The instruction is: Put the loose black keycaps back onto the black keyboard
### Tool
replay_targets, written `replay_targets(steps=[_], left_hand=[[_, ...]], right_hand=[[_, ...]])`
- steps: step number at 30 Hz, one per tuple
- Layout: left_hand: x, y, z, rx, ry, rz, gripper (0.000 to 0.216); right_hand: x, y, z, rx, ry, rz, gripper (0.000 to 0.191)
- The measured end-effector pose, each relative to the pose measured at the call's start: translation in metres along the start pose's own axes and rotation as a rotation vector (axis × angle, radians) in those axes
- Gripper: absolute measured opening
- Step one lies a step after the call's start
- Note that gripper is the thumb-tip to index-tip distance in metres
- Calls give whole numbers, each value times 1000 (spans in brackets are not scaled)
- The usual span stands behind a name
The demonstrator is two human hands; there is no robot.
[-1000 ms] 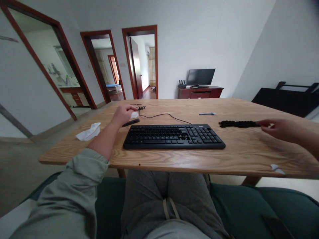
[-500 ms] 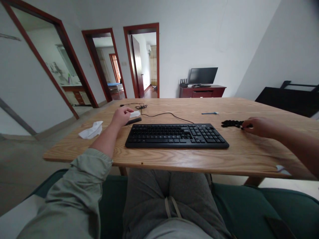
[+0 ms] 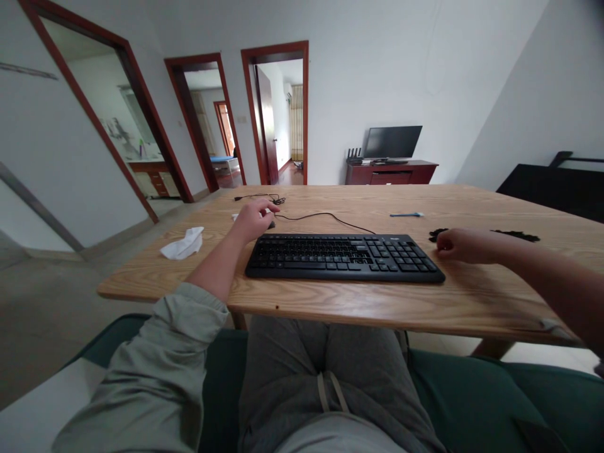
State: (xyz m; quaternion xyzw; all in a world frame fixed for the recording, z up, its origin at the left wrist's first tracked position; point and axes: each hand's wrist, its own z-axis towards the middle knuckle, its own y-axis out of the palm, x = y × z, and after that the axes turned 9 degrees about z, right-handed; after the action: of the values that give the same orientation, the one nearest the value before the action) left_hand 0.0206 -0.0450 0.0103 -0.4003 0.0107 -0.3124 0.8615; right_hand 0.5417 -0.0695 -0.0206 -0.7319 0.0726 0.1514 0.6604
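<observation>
A black keyboard (image 3: 344,258) lies on the wooden table in front of me, and some of its keycaps are off near the right of the letter block. Over its upper left corner is my left hand (image 3: 257,219), fingers apart and holding nothing visible. It partly covers a dark slim object (image 3: 272,224) and a white tissue. Just past the keyboard's right end, my right hand (image 3: 455,244) is closed, with thumb and fingers pressed together. Whatever is in it is hidden. Behind that hand and wrist lie small black loose keycaps (image 3: 516,235) in a row.
The keyboard's cable (image 3: 325,214) runs to a coiled bundle at the table's far left. A crumpled white tissue (image 3: 184,244) rests near the left edge. Farther back lies a slim blue brush (image 3: 406,214). The table's front edge (image 3: 340,318) is close to my lap.
My right hand has moved left from the loose keycaps toward the keyboard's right end. My left hand has shifted right, toward the keyboard's upper left corner. The view has turned slightly.
</observation>
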Motion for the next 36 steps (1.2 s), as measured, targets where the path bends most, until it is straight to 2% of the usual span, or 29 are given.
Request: replay_targets(steps=[2,4,7,9,11,13,19,30,33,36], left_hand=[[17,-2,-1,-5,42,-40,22],[42,0,-1,-2,142,-79,19],[88,13,-3,-66,325,-124,19],[111,25,-4,-99,466,-137,28],[122,34,-6,-101,525,-141,34],[123,39,-9,-58,510,-138,36],[112,40,-14,15,503,-126,24],[113,41,-14,17,460,-94,19],[109,36,-13,-25,464,-133,19],[91,21,-10,-119,394,-157,23]], right_hand=[[-15,-1,2,15,-40,75,17],[-42,-2,0,42,-135,271,20],[-101,6,-5,3,-295,716,22],[-142,16,-7,-57,-385,984,22],[-174,28,-7,-94,-464,1137,22],[-194,36,-6,-127,-521,1206,22],[-201,43,-6,-159,-570,1327,29],[-203,50,-2,-64,-584,1233,28],[-205,50,-3,-18,-571,1181,31],[-202,47,-6,17,-542,1063,33]])
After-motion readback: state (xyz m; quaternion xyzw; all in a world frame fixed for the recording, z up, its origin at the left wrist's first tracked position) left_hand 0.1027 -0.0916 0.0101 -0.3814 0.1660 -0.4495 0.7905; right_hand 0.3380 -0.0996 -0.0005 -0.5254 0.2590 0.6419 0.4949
